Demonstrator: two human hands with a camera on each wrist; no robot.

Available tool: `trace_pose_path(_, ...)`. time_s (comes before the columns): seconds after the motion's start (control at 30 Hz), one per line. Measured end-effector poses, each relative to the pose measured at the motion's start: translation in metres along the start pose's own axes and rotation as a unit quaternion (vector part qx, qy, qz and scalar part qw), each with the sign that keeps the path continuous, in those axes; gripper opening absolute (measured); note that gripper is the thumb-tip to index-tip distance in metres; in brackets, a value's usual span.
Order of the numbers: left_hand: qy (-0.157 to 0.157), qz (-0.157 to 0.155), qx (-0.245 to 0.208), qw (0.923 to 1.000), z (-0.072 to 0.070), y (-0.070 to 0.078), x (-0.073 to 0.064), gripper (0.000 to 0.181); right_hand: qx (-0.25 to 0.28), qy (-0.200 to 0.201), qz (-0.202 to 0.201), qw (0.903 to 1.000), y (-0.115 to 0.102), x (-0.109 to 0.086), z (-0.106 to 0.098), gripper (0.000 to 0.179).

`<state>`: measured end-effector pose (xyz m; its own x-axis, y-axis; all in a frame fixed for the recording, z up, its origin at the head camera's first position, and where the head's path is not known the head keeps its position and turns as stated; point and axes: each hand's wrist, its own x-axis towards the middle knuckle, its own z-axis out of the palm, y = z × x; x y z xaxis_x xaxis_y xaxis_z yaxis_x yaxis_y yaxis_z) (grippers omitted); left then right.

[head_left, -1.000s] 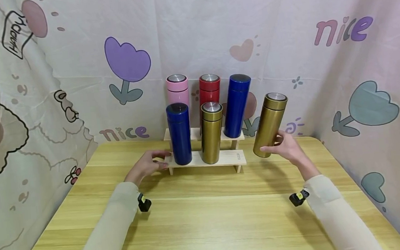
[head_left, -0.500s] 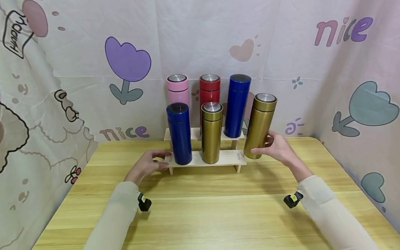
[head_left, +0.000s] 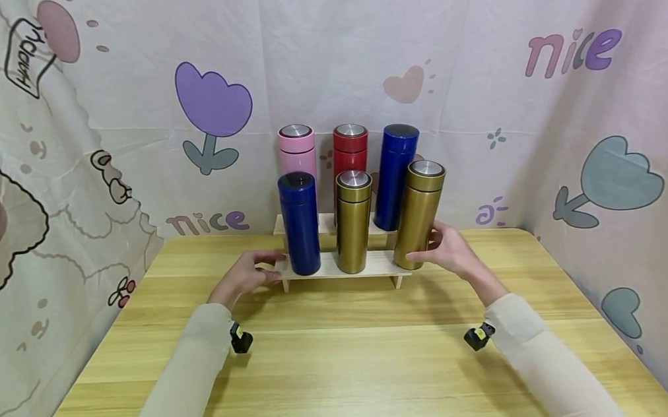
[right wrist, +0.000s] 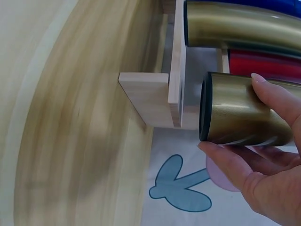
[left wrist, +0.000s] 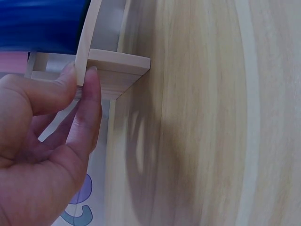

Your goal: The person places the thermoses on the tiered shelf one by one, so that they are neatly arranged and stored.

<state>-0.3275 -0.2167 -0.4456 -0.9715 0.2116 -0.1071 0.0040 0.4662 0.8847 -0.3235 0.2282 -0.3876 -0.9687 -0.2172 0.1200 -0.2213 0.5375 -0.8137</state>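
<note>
A gold thermos bottle leans slightly to the right over the right end of the lower step of a two-step wooden rack. My right hand grips it low down, thumb on one side and fingers on the other. In the right wrist view, a small gap separates its dark base from the board. With thumb and fingers, my left hand pinches the left end of the lower board. A blue bottle and another gold bottle stand on that step.
On the upper step behind stand a pink bottle, a red bottle and a tilted-looking blue bottle. The rack sits on a wooden table, close to a printed cloth hanging behind.
My right hand has carried the gold bottle leftward, from beside the rack to over the lower step's right end. My left hand has stayed at the board's left end.
</note>
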Motion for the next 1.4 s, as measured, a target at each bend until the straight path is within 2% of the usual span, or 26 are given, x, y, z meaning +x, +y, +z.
trace_pose_path(0.23, -0.001, 0.003, -0.009, 1.0, 0.001, 0.0, 0.0, 0.047, 0.006, -0.005, -0.011, 0.9999, 0.0, 0.003, 0.009, 0.068)
trace_pose_path(0.73, -0.004, 0.007, -0.002, 1.0, 0.0, -0.001, 0.0, 0.049, 0.01, -0.007, -0.003, 0.9999, 0.002, 0.012, 0.025, 0.071)
trace_pose_path(1.4, -0.004, 0.004, 0.002, 1.0, 0.0, -0.002, 0.0, 0.05, -0.002, 0.003, -0.003, 1.0, 0.003, 0.014, 0.036, 0.073)
